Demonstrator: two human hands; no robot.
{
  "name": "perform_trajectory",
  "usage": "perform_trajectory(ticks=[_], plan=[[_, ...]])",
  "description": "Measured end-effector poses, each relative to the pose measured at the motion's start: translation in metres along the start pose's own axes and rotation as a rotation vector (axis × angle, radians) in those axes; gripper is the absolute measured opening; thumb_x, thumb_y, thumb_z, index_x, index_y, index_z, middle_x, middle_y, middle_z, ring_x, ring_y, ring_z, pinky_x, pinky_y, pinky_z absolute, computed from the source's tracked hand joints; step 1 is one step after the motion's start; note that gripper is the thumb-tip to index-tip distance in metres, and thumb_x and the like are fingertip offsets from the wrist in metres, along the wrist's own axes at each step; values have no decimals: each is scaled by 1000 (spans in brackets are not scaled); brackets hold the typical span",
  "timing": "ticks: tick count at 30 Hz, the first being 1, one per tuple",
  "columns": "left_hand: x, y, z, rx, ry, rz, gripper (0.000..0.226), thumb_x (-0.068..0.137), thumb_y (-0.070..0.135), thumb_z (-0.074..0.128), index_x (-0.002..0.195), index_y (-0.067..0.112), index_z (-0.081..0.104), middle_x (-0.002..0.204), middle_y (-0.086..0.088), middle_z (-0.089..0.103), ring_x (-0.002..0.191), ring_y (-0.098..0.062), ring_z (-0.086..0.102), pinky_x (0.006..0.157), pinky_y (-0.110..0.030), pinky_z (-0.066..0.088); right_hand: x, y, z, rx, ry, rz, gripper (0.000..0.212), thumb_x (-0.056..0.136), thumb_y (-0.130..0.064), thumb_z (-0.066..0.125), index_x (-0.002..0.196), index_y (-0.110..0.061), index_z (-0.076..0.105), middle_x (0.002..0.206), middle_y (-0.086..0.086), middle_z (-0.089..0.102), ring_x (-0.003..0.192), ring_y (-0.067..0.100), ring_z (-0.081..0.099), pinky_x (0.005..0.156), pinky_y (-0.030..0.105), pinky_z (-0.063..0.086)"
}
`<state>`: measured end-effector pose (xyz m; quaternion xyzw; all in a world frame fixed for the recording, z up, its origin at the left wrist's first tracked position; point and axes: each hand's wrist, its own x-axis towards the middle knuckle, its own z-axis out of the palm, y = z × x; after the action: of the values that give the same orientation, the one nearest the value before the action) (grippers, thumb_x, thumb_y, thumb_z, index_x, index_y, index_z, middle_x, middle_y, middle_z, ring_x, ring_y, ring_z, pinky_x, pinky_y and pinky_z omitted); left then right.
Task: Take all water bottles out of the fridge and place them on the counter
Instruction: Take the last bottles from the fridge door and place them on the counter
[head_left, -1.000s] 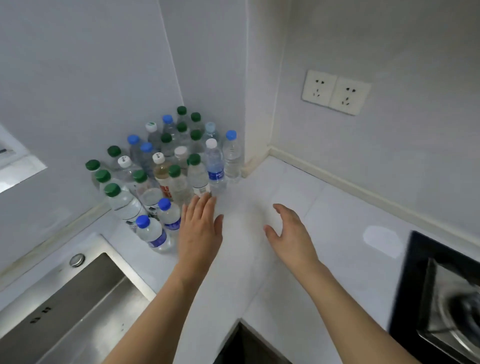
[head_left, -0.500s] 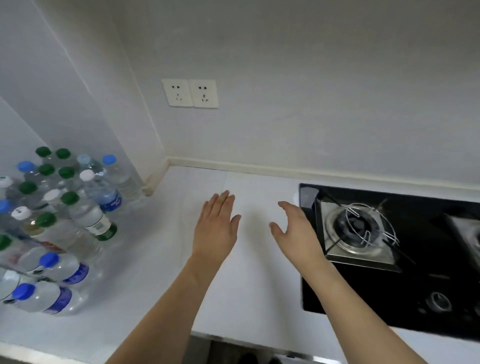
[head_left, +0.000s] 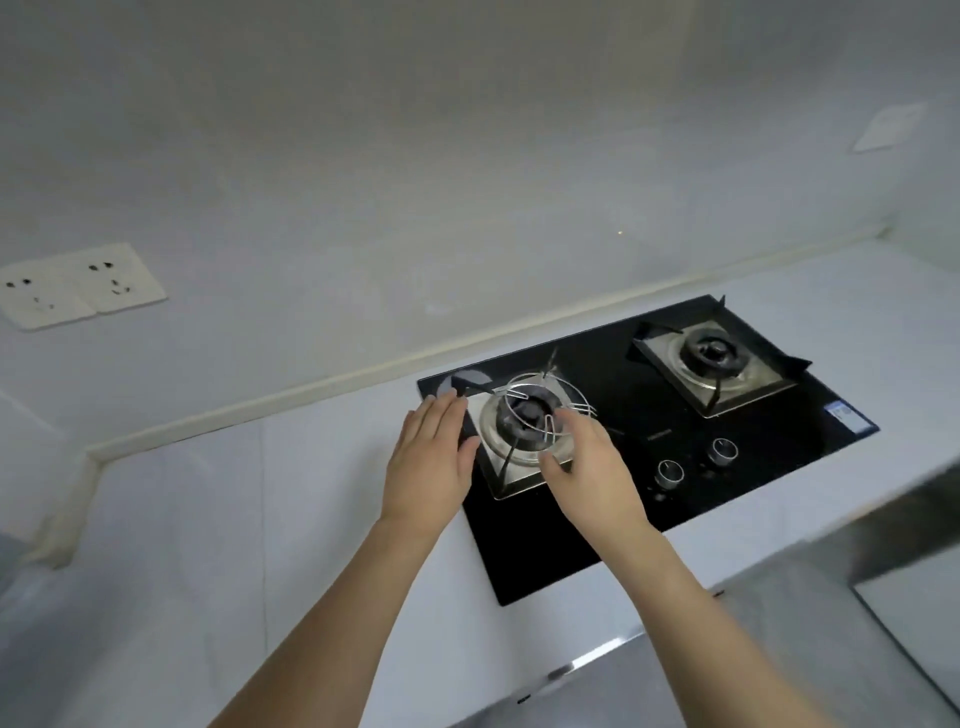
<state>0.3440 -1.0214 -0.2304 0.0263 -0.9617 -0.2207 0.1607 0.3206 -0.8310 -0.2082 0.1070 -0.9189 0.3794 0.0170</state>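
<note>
No water bottle and no fridge show in the head view now. My left hand (head_left: 428, 457) is held out flat above the white counter (head_left: 208, 519), fingers straight, at the left edge of the black gas hob (head_left: 649, 441). My right hand (head_left: 587, 467) hovers over the hob's left burner (head_left: 524, 421) with relaxed fingers. Both hands hold nothing.
The hob has a second burner (head_left: 711, 358) at the right and two knobs (head_left: 670, 470) at its front. A double wall socket (head_left: 78, 286) is on the wall at left. A grey metallic surface (head_left: 831, 649) lies at lower right, below the counter edge.
The view has swung right: the cluster of bottles in the corner has gone out of frame at left and the hob is now central. Both hands stay empty and outstretched.
</note>
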Motion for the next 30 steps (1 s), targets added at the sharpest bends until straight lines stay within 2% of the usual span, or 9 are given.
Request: perform_trajectory(ticks=[6,7,8,10,16,21,25,30], plan=[[18,84,34,-59,-27,205,46,98,24,59,140,10,51,149,-5,48,141,-21,38,121,-37,18,-21,53,-71,-15,133,99,54,94,-26,59,144,-22,39,144,-4,43,127,12,47,100,24,41],[19,84,35,-59,-30,205,46,98,25,58,141,11,50,149,-4,47,142,-19,37,121,-36,17,-21,55,-72,-19,141,103,55,94,-26,59,144,-22,38,146,-3,43,126,11,47,100,24,41],[21,119,47,-80,-42,248,47,99,26,57,143,12,49,150,-3,46,143,-19,35,122,-38,19,-33,76,-100,-18,182,139,55,94,-26,59,144,-22,38,146,-3,42,124,8,47,99,23,40],[22,143,59,-95,-58,274,48,100,28,55,144,13,47,152,-2,44,144,-20,34,121,-41,24,-39,90,-120,-31,216,157,55,94,-26,59,145,-21,38,147,-3,42,124,8,46,98,22,40],[15,270,107,-121,-111,452,48,100,30,54,144,12,46,151,-4,45,143,-21,35,122,-37,15,-84,170,-207,-65,347,273,54,94,-26,57,144,-21,37,146,-3,42,132,12,41,98,16,26],[1,360,140,-184,-140,555,48,98,26,59,141,8,49,148,-7,48,140,-23,38,120,-42,26,-123,225,-267,-81,446,352,55,93,-26,57,144,-21,38,145,-3,44,130,10,41,96,17,26],[-15,429,169,-217,-192,644,48,100,26,55,144,9,47,151,-6,44,143,-23,34,121,-43,23,-160,265,-319,-70,519,407,53,93,-23,58,142,-17,40,142,1,46,130,14,41,98,20,30],[-31,495,192,-273,-183,747,43,95,20,64,134,5,55,140,-11,55,133,-28,47,116,-39,25,-197,299,-366,-61,579,492,52,93,-20,57,142,-13,41,144,2,44,133,13,38,103,17,24]])
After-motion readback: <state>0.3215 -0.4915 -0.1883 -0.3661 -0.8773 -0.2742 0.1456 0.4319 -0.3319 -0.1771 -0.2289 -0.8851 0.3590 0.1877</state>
